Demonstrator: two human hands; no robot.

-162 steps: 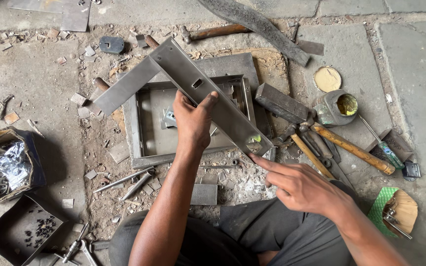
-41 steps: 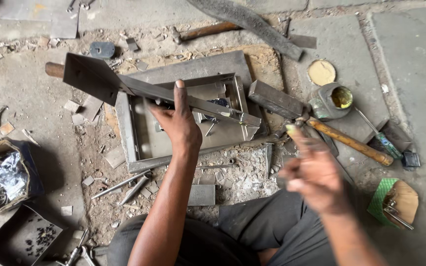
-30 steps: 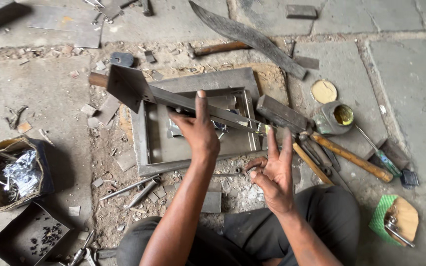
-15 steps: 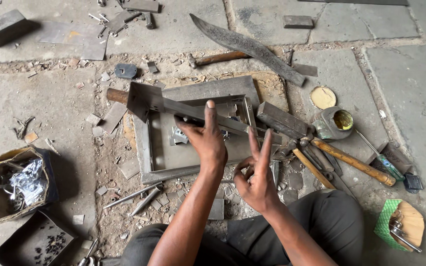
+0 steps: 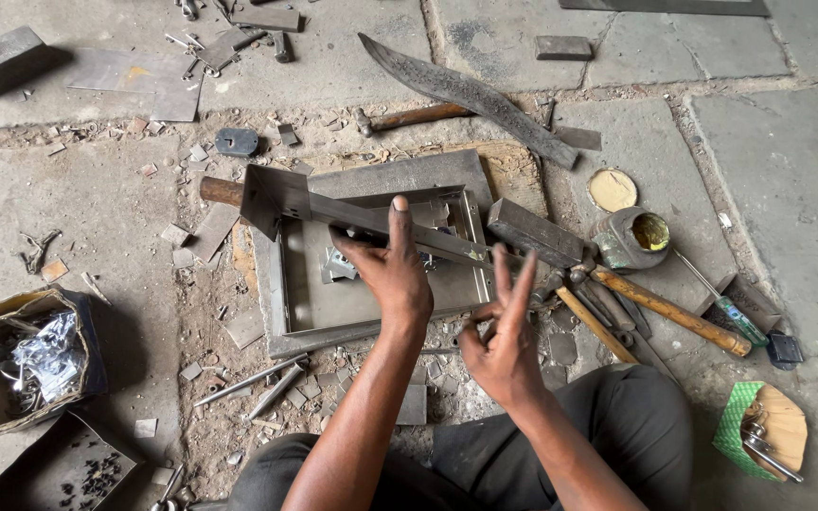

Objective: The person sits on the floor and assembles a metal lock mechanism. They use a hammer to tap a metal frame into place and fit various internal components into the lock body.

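A person sits on a stone floor littered with metal scraps, seen from above. A shallow metal tray (image 5: 333,303) lies in front of them, holding a few small metal brackets. At the far left, a cardboard box (image 5: 11,378) holds crumpled foil and metal bits; just below it, a dark box (image 5: 59,468) holds small dark pieces. To the right stands a small tin (image 5: 631,238) with yellow paste inside, its round lid (image 5: 612,189) lying beside it. At the lower right, a green-edged packet (image 5: 759,431) holds shiny metal parts. The left hand (image 5: 395,274) rests on a long metal strip (image 5: 371,222) that lies slanted across the tray's upper edge, fingers curled over it and forefinger stretched along it. The right hand (image 5: 502,345) hovers just right of the tray, fingers spread and raised; whether it pinches anything small cannot be told. Wooden-handled hammers (image 5: 655,308) lie to the right, and a long curved blade (image 5: 471,95) lies beyond the tray.
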